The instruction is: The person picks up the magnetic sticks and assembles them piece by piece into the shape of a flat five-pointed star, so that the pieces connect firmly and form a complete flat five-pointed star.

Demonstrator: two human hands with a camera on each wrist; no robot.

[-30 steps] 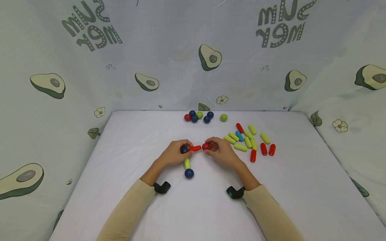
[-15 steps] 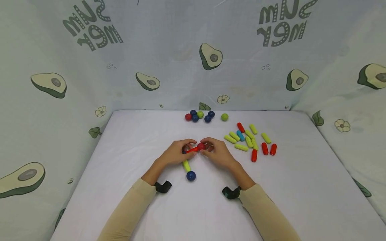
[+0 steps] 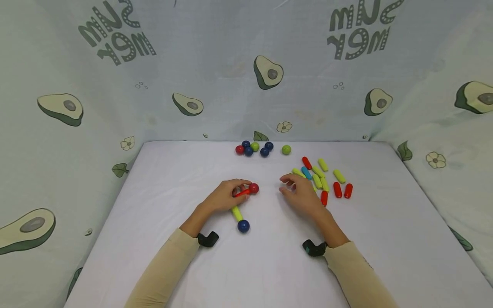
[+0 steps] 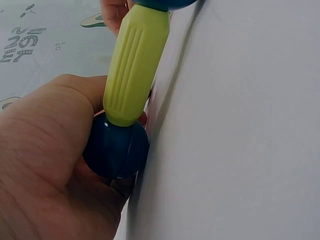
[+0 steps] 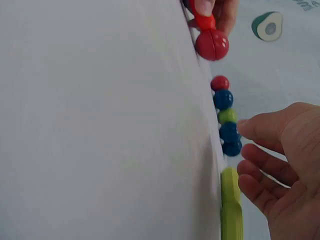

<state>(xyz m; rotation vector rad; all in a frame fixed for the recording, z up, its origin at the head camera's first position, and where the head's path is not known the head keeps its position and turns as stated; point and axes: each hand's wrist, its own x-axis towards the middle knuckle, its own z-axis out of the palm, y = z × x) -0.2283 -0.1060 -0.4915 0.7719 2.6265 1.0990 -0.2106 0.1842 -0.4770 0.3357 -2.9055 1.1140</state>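
My left hand (image 3: 221, 196) pinches a red rod (image 3: 243, 193) between thumb and fingers. On the rod's right end sits a red ball (image 3: 253, 188). A yellow-green rod (image 3: 237, 213) runs from under this hand toward the near side, ending in a dark blue ball (image 3: 243, 226). In the left wrist view, another blue ball (image 4: 117, 150) shows at the hand end of that rod, within the curl of the fingers. My right hand (image 3: 302, 196), fingers loosely bent and holding nothing, is over the table beside the loose yellow-green rods (image 3: 317, 182), partly covering some.
Loose red rods (image 3: 337, 190) and one light blue rod (image 3: 306, 173) lie among the yellow-green ones at the right. Along the back edge are several blue balls (image 3: 264, 152), a red ball (image 3: 239, 150) and green balls (image 3: 286, 149). Printed cloth hangs behind the white table (image 3: 185, 162).
My right hand brought the red ball leftward to the red rod's end, let it go there, and moved off right. The left hand stayed nearly in place; the yellow-green rod swung slightly.
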